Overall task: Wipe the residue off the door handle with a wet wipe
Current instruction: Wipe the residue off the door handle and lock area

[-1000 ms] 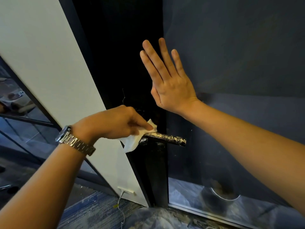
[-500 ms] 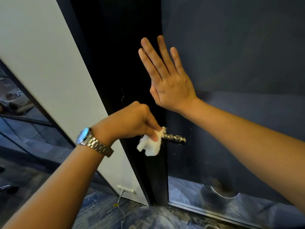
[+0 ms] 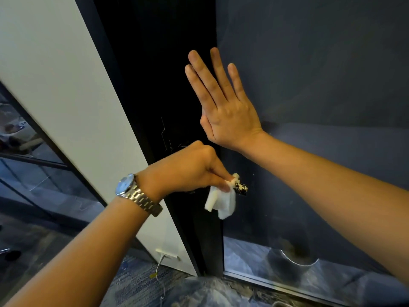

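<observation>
A dark lever door handle (image 3: 241,188) sticks out to the right from the black door edge, and only its speckled, residue-covered tip shows. My left hand (image 3: 188,171), with a metal watch on the wrist, pinches a white wet wipe (image 3: 222,201) around the handle near that tip; the wipe's loose end hangs below. The rest of the handle is hidden behind this hand and the wipe. My right hand (image 3: 223,107) lies flat on the dark blue door panel (image 3: 321,85) above the handle, fingers spread and pointing up.
A white wall panel (image 3: 66,96) slants down on the left, with a socket and a thin cable (image 3: 161,262) near the floor. Blue patterned carpet (image 3: 137,282) lies below. A glass partition with black frames (image 3: 33,160) stands at the far left.
My left hand has slid the wipe to the right along the handle, from its base toward its tip, covering most of the speckled part. My right hand has stayed flat on the door.
</observation>
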### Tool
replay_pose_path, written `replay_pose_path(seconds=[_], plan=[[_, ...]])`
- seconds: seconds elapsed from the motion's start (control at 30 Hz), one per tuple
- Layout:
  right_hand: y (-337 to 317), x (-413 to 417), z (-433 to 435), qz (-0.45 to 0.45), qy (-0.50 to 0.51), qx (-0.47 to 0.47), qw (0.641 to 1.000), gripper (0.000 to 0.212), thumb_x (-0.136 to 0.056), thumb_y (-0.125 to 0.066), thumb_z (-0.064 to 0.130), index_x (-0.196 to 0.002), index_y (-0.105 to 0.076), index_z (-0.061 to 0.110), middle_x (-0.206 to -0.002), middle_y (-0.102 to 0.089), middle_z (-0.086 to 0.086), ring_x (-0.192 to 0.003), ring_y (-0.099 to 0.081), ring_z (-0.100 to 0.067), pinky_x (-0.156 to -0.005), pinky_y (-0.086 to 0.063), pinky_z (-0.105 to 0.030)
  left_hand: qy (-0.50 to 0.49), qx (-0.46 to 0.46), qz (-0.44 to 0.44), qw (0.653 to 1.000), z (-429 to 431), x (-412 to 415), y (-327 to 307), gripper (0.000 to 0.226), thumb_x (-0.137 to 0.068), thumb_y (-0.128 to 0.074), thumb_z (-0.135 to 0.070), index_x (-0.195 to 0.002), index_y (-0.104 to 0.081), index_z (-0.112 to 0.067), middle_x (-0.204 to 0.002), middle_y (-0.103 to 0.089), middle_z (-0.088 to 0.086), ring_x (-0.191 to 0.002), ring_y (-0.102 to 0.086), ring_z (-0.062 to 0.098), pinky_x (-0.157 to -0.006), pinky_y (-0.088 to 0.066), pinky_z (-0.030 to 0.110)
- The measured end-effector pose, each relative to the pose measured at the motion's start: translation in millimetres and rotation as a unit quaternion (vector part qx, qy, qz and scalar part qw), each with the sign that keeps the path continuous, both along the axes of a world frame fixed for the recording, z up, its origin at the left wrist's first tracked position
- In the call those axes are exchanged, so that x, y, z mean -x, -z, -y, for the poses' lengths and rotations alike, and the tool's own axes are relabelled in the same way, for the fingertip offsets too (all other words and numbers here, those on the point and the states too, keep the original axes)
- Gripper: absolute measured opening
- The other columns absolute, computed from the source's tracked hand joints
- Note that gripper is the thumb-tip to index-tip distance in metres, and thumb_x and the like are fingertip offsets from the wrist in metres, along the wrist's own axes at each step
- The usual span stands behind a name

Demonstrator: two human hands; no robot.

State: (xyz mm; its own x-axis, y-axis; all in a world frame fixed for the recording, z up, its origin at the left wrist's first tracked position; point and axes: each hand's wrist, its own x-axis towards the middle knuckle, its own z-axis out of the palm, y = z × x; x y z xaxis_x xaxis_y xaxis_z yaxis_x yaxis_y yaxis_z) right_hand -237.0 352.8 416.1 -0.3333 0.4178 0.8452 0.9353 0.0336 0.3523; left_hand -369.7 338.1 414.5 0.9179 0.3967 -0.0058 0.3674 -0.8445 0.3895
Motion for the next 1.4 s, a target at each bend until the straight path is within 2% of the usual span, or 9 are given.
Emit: replay_pose_path(seconds=[0.17, 0.3, 0.47, 0.67, 0.83, 1.07, 1.23, 1.3, 1.4], plan=[[0.0, 1.2, 0.7, 0.004, 0.005, -0.006, 1.0, 0.061, -0.081, -0.044, 0.013, -0.141, -0.035, 0.003, -0.146, -0.04, -0.015, -0.135, -0.034, -0.039, -0.111, -0.025, -0.049, -0.01, -0.015, 0.016, 1.0, -2.2, 3.0, 3.4, 0.023, -0.077, -0.069, -0.022, -0.099, -0.072, -0.014, -0.092, -0.075, -0.003, -0.065, -0.052, -0.023, -0.065, -0.038, -0.003], [-0.1, 1.9, 1.5, 0.0, 0.007, -0.001, 1.0, 0.062, -0.081, -0.043, 0.012, -0.141, -0.035, 0.003, -0.146, -0.039, -0.015, -0.136, -0.032, -0.039, -0.112, -0.023, -0.049, 0.019, -0.025, 0.034, 0.999, 9.3, -12.1, 8.4, 0.024, -0.079, -0.068, -0.019, -0.102, -0.071, -0.012, -0.098, -0.074, 0.001, -0.087, -0.053, -0.012, -0.071, -0.041, 0.001], [0.1, 1.5, 0.7, 0.002, 0.004, -0.004, 1.0, 0.061, -0.081, -0.045, 0.013, -0.141, -0.036, 0.003, -0.146, -0.04, -0.015, -0.135, -0.034, -0.039, -0.112, -0.024, -0.049, -0.018, -0.006, 0.009, 1.0, -5.0, 4.9, 1.2, 0.022, -0.078, -0.069, -0.022, -0.098, -0.072, -0.015, -0.092, -0.074, -0.004, -0.063, -0.053, -0.022, -0.064, -0.04, -0.002], [0.2, 2.4, 1.4, -0.004, 0.003, -0.002, 1.0, 0.061, -0.081, -0.044, 0.01, -0.141, -0.035, 0.003, -0.146, -0.039, -0.015, -0.136, -0.032, -0.039, -0.112, -0.023, -0.049, 0.02, -0.049, 0.027, 0.998, 15.4, -14.7, 12.0, 0.026, -0.083, -0.064, -0.022, -0.108, -0.069, -0.015, -0.102, -0.073, 0.001, -0.085, -0.067, 0.01, -0.08, -0.051, 0.027], [-0.1, 1.4, 0.0, -0.003, 0.0, -0.002, 1.0, 0.06, -0.081, -0.044, 0.012, -0.14, -0.037, 0.003, -0.145, -0.04, -0.016, -0.135, -0.033, -0.04, -0.112, -0.022, -0.048, -0.023, -0.037, -0.016, 0.999, 4.2, 2.4, 5.7, 0.03, -0.086, -0.058, -0.032, -0.11, -0.067, -0.019, -0.105, -0.071, -0.005, -0.066, -0.058, -0.007, -0.07, -0.045, 0.002], [1.4, 1.2, -0.7, -0.005, 0.0, 0.001, 1.0, 0.06, -0.082, -0.044, 0.011, -0.141, -0.035, 0.004, -0.147, -0.038, -0.015, -0.136, -0.031, -0.039, -0.113, -0.019, -0.046, 0.042, -0.046, -0.009, 0.998, 23.6, -25.3, 24.6, 0.045, -0.087, -0.04, -0.041, -0.105, -0.067, -0.011, -0.096, -0.071, 0.009, -0.085, -0.066, 0.022, -0.077, -0.053, 0.039], [2.4, -0.1, -1.3, 0.0, 0.002, -0.002, 1.0, 0.062, -0.081, -0.045, 0.011, -0.142, -0.032, 0.004, -0.147, -0.038, -0.015, -0.136, -0.031, -0.039, -0.113, -0.02, -0.047, 0.019, -0.036, -0.001, 0.999, 6.2, -6.1, 15.2, 0.033, -0.089, -0.05, -0.042, -0.111, -0.066, -0.025, -0.105, -0.072, -0.003, -0.088, -0.065, 0.004, -0.083, -0.052, 0.024], [2.2, 0.1, -1.4, 0.001, 0.002, -0.003, 1.0, 0.063, -0.081, -0.046, 0.012, -0.142, -0.033, 0.004, -0.147, -0.038, -0.015, -0.136, -0.032, -0.039, -0.113, -0.021, -0.048, 0.002, -0.019, -0.001, 1.0, -5.3, 5.8, 9.6, 0.031, -0.086, -0.054, -0.04, -0.108, -0.068, -0.023, -0.105, -0.072, -0.007, -0.087, -0.061, -0.004, -0.081, -0.048, 0.01], [0.8, 0.9, -0.9, 0.0, -0.001, -0.004, 1.0, 0.063, -0.079, -0.047, 0.011, -0.141, -0.035, 0.003, -0.146, -0.04, -0.015, -0.135, -0.033, -0.039, -0.112, -0.024, -0.049, -0.007, -0.008, 0.015, 1.0, -4.1, 2.1, 8.3, 0.028, -0.085, -0.057, -0.037, -0.105, -0.07, -0.022, -0.105, -0.071, -0.009, -0.087, -0.056, -0.011, -0.079, -0.044, 0.004]])
